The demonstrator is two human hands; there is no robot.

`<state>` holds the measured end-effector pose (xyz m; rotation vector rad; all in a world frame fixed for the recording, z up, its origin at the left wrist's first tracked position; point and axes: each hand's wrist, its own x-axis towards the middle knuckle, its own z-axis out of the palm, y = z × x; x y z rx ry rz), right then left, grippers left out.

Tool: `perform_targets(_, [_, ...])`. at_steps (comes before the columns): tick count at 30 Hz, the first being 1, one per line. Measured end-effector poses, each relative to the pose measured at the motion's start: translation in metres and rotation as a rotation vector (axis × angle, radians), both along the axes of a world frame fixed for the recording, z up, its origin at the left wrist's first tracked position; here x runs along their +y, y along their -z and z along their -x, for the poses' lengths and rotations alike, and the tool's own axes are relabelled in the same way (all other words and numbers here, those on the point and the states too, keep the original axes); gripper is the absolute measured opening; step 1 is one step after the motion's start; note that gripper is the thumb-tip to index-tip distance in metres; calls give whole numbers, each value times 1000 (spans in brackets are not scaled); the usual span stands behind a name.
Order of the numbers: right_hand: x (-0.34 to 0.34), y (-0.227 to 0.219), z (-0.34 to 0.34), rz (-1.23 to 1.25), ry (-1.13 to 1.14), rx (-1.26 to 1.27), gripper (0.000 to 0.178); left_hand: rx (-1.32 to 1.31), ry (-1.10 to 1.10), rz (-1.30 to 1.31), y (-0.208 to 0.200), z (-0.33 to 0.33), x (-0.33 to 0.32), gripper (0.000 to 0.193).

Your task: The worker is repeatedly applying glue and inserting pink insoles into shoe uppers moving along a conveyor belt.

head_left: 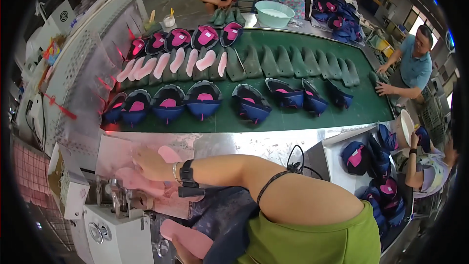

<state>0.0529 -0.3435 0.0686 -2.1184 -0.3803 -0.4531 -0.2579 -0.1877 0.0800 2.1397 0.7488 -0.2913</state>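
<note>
My right hand (152, 165) reaches over pink insoles (139, 181) on a metal sheet to my left. Its fingers are bent downward and blurred, so I cannot make out whether they grip one. A bracelet and a black strap circle that wrist. At the lower edge my left hand (183, 254) holds a single pink insole (187, 238), which covers most of its fingers. Between the hands stands a white machine (119, 234) with a metal roller head (117, 196). Another pink insole (168, 154) lies just beyond my right hand.
Across a green conveyor belt (312, 117) stand dark green shoe lasts (268, 62), blue shoe uppers (202, 100) and pink insoles (177, 60). A white perforated housing (73, 83) borders the left. A box of uppers (337, 149) sits at right. Several people work around the line; a basin (274, 14) stands far off.
</note>
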Motion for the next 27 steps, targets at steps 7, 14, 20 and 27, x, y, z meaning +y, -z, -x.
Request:
perform_targets(7, [74, 8, -10, -95, -169, 464, 36, -120, -218, 493, -29, -13, 10, 53])
perform_targets(14, [78, 16, -60, -523, -35, 425, 28, 61, -499, 750, -48, -24, 1, 58])
perform_targets(20, [-154, 33, -75, -240, 292, 183, 26, 18, -370, 851, -48, -33, -12, 58])
perform_targets(27, [-498, 49, -28, 97, 1122, 71, 31, 42, -340, 912, -74, -58, -39, 46])
